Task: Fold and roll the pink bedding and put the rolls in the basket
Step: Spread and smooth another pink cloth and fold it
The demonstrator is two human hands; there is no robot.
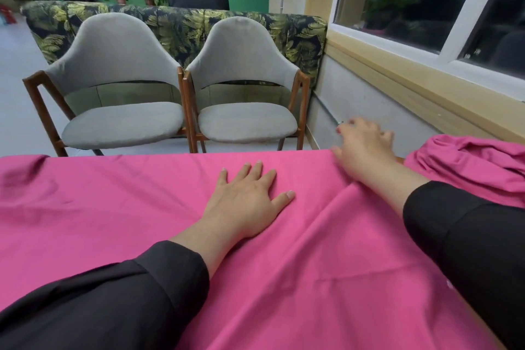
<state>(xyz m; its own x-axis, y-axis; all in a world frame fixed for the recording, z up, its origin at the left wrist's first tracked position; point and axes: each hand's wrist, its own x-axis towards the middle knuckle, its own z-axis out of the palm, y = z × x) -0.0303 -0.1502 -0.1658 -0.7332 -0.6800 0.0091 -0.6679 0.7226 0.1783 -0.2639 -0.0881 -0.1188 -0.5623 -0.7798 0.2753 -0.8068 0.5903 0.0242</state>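
A smooth, matte bright-pink cotton-like bed sheet (142, 221) lies spread flat across the lower half of the frame, its long axis running left to right and its far edge forming a straight line across mid-frame. The left hand (247, 202), fingers straight and slightly splayed, presses palm-down on the sheet near centre, pinning the fabric. The right hand (363, 150), blurred, rests at the sheet's far right corner at centre right; its fingers appear loosely bent over the edge, but whether they pinch the cloth cannot be told. Soft creases fan from that corner toward the lower frame. The right hand is the nearer to this corner, so a fold would likely draw it leftward or toward the body. A second, crumpled heap of pink fabric (468, 165) sits at right. No basket is visible. Two grey upholstered chairs with wooden frames (181, 111) stand beyond.
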